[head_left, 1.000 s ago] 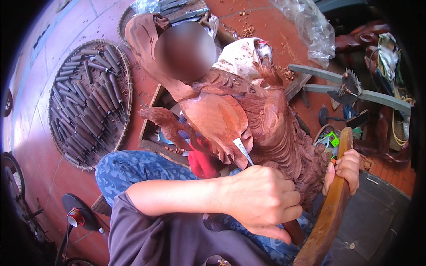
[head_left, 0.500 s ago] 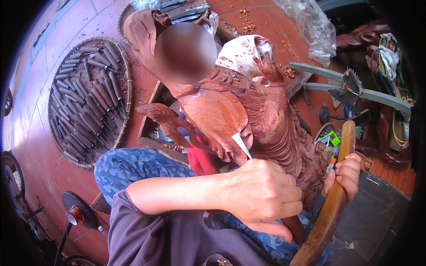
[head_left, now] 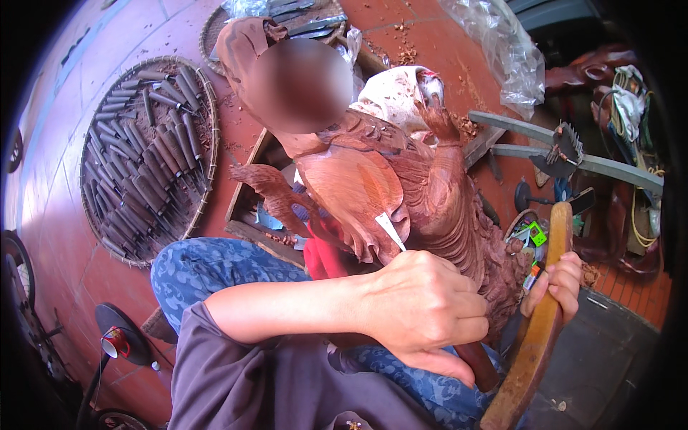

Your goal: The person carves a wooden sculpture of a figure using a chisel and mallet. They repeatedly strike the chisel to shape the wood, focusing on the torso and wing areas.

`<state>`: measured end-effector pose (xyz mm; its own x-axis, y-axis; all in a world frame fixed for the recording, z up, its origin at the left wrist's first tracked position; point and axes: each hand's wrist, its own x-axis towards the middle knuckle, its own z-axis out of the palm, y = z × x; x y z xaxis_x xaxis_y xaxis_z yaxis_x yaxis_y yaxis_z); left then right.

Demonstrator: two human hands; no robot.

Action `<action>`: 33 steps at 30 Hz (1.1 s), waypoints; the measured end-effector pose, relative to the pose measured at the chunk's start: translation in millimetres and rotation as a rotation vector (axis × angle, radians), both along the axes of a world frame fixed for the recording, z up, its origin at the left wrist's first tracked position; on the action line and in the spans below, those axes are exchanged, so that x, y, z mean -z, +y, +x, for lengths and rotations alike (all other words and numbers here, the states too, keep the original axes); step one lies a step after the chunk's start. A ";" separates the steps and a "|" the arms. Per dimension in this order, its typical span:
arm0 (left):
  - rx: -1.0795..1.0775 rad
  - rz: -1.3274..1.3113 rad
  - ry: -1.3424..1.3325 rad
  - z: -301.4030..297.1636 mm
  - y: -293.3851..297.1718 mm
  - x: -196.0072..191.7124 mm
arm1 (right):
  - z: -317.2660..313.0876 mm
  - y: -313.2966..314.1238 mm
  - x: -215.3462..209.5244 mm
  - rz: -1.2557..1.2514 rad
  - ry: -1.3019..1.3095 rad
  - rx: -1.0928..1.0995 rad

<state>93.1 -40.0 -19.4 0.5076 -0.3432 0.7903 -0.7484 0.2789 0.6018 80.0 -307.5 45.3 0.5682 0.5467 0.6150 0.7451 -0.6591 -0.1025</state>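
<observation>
A reddish-brown carved wooden statue point(head_left: 437, 193) leans across my lap, its head blurred out in the picture. My left hand point(head_left: 430, 304) is closed around a chisel point(head_left: 389, 231), thumb pointing down along its dark wooden handle. The flared, bright blade points away from me, its edge at the smooth drapery on the statue's chest. My right hand point(head_left: 559, 285) grips a long, slightly curved wooden mallet point(head_left: 536, 351) around its upper part. The mallet's lower end lies just right of the chisel handle's butt; whether they touch, I cannot tell.
A round woven basket point(head_left: 213, 122) with many wood-handled chisels stands on the red tiled floor at left. Behind the statue are a wooden crate point(head_left: 247, 175) and a white cloth point(head_left: 390, 93). A grey metal clamp point(head_left: 609, 166) sits at right, near clear plastic sheeting point(head_left: 502, 57).
The whole view has shifted slightly. Both hands keep their grips, and the chisel blade stays at nearly the same spot on the statue.
</observation>
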 end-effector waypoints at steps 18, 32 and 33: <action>0.034 0.019 0.049 3.8 6.5 -0.3 | 7.9 1.9 4.0 -0.066 0.052 0.042; -0.029 0.002 -0.005 11.3 8.8 1.1 | 14.4 4.6 5.7 -0.137 0.077 0.110; -0.033 0.003 0.002 11.1 9.0 0.9 | 15.6 -1.5 8.0 -0.094 0.087 0.079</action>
<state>104.1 -31.0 -20.3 0.5206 -0.3281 0.7883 -0.7559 0.2521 0.6041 95.6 -309.0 37.3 0.6605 0.5513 0.5098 0.6818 -0.7248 -0.0995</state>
